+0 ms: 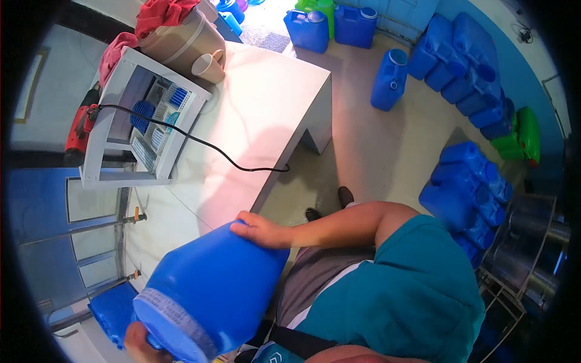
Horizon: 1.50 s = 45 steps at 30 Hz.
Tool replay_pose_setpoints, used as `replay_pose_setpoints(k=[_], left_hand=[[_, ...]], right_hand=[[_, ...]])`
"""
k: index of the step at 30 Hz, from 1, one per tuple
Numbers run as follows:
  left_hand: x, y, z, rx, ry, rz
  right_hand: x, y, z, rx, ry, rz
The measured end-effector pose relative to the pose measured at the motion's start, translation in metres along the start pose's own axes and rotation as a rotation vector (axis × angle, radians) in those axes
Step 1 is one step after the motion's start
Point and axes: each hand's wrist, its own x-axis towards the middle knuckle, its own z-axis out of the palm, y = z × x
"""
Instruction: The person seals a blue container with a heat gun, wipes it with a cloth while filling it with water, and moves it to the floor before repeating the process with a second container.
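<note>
A large blue water jug (224, 278) lies tilted in front of my body, its wide round cap (172, 333) pointing down and left. A clear printed band (172, 308) runs around the cap. My right hand (260, 230) grips the jug's far bottom edge, fingers curled over it. At the cap end, my left hand (142, 346) is closed on the jug near its handle; the frame edge and the jug hide part of that hand. The jug is beside the front edge of a white table (266, 103).
A white rack (127, 175) with small trays, a red heat gun (78, 133) with a black cord, a beige bucket (181, 42) and a mug (209, 66) are on the table. Several blue jugs (387, 78) stand on the floor; others (466, 187) are grouped at right. Wall taps (136, 216) are at left.
</note>
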Motion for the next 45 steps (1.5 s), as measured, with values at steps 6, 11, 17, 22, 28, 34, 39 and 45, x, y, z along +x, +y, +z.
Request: replay_pose_setpoints(k=[6,11,17,22,28,34,39,45], left_hand=[[0.07,0.097,-0.01,-0.575,-0.67,-0.049],[0.104,0.178,0.167,-0.748,-0.86,0.129],[0.172,0.369,0.413,-0.308,-0.948,0.282],[0.243,0.531,0.568,-0.202,-1.087,0.305],[0.33,0.709,0.605,-0.402,-1.08,0.272],[0.447,0.891,0.571,-0.704,-1.087,0.269],[0.516,0.963,0.494,-0.963,-0.881,0.603],[0.627,0.84,0.379,-0.682,-0.961,0.739]], right_hand=[[-0.028,0.053,-0.062,0.161,0.102,-0.038],[-0.084,0.126,-0.183,-0.648,0.16,0.099],[-0.351,0.209,-0.439,-0.672,0.549,0.668],[-0.707,0.269,-0.476,-0.812,1.08,1.195],[-0.828,0.297,-0.385,-0.398,1.179,1.54],[-0.764,0.335,-0.301,0.03,1.156,1.319],[-0.725,0.357,-0.279,0.135,1.172,1.296],[-0.618,0.343,-0.413,0.108,1.296,0.968]])
